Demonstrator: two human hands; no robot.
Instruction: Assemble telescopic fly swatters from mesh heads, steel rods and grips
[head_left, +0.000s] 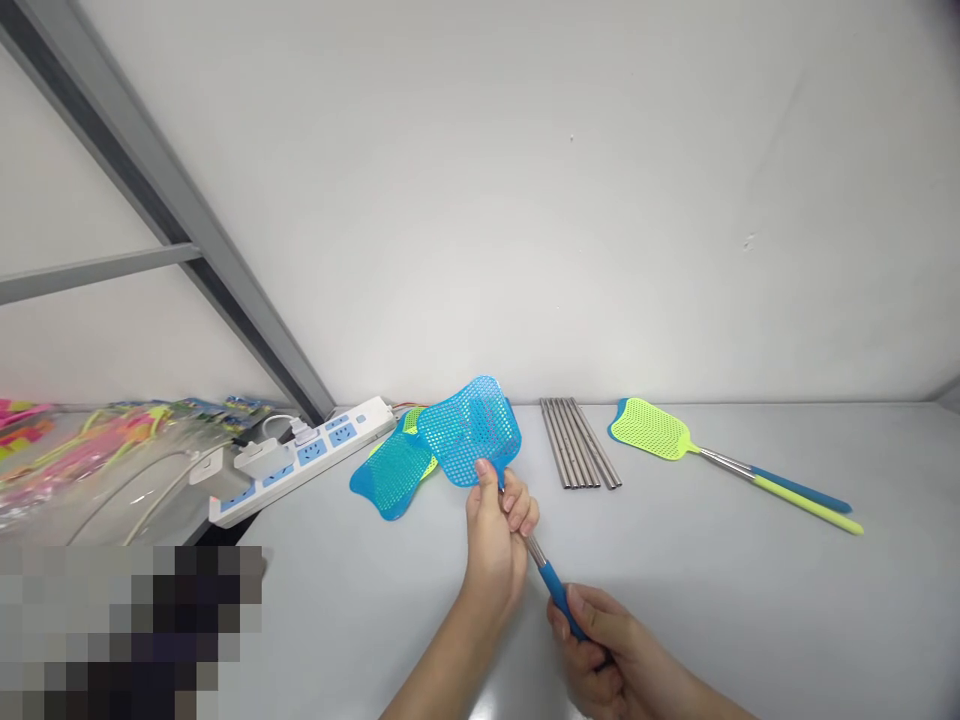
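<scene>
A blue fly swatter [469,430] with a perforated head is held up between both hands, its head tilted toward the upper left. My left hand [499,530] is closed round the neck just under the head, thumb on top. Lower down, my right hand [607,650] wraps the blue grip of the same swatter; a bit of metal shaft shows between the hands. Behind the held head lie loose swatter heads, a blue one [394,475] on top of a yellow-green one [429,464].
Several metal tubes [574,445] lie side by side near the wall. To their right, a yellow-green swatter [651,428] overlaps a blue-handled one [802,488]. At left are a white power strip [322,455] with plugs, bagged colourful items [112,460] and a grey metal frame [195,220].
</scene>
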